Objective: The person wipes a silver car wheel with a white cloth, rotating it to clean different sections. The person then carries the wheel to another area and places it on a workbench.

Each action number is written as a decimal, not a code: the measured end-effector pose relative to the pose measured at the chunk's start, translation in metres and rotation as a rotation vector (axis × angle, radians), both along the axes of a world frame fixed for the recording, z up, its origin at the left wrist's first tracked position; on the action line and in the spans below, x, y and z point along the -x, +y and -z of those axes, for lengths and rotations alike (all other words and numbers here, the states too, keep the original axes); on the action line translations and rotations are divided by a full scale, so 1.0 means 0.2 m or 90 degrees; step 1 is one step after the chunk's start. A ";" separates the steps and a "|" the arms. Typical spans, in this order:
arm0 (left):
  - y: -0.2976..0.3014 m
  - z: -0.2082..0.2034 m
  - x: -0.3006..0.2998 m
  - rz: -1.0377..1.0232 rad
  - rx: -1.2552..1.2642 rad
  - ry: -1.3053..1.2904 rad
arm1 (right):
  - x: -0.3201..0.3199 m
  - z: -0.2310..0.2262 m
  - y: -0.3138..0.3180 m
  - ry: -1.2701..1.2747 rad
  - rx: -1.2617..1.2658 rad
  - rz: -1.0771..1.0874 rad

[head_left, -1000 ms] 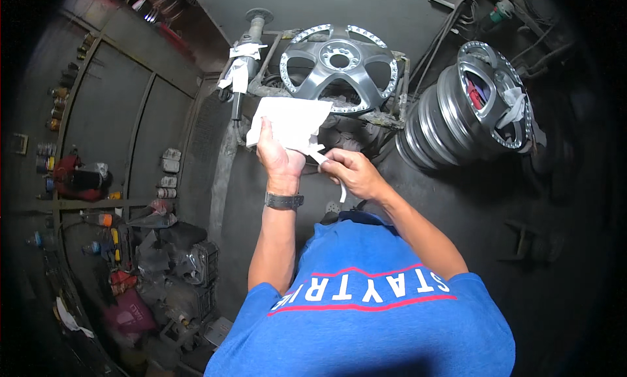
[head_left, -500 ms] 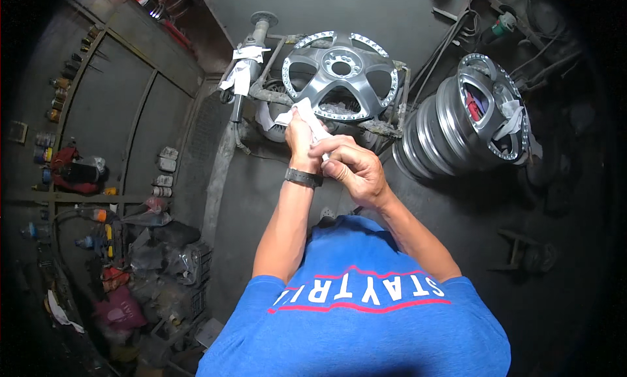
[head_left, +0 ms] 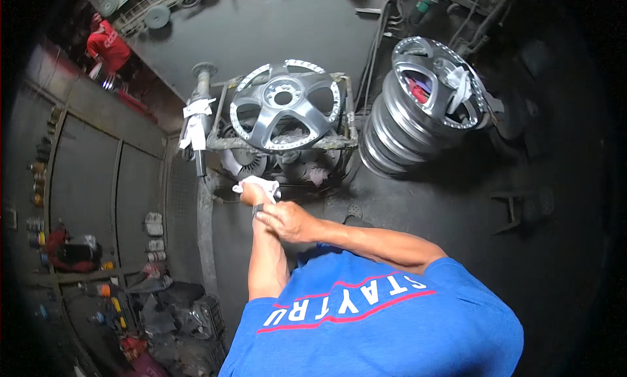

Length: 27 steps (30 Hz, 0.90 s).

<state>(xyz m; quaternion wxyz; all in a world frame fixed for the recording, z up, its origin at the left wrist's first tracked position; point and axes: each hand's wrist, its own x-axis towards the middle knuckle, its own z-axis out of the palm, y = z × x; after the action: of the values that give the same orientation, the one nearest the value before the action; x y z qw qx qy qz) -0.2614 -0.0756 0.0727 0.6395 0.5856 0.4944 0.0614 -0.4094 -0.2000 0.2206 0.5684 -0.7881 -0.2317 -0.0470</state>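
A stack of silver wheels (head_left: 418,116) leans at the right, beside a metal rack (head_left: 287,142) that carries one silver wheel (head_left: 284,109) lying flat. Below the rack, the left hand (head_left: 253,193) is closed around a white cloth (head_left: 258,183). The right hand (head_left: 287,221) clasps the left wrist.
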 end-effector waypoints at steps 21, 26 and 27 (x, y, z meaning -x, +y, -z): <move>-0.38 -0.91 0.47 0.641 -0.150 -0.540 | -0.13 -0.35 -0.71 0.238 -0.490 0.178; -0.61 -1.03 0.61 1.049 0.140 -0.302 | -0.08 -0.37 -1.08 0.244 -0.717 0.274; -0.65 -1.03 0.61 1.049 0.187 -0.298 | -0.03 -0.37 -1.15 0.236 -0.728 0.297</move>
<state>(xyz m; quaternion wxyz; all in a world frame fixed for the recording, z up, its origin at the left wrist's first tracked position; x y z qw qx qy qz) -0.3828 -0.2063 0.2778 0.6346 0.6406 -0.2288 -0.3668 -0.4044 -0.4290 0.2947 0.9042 -0.3853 0.1092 -0.1485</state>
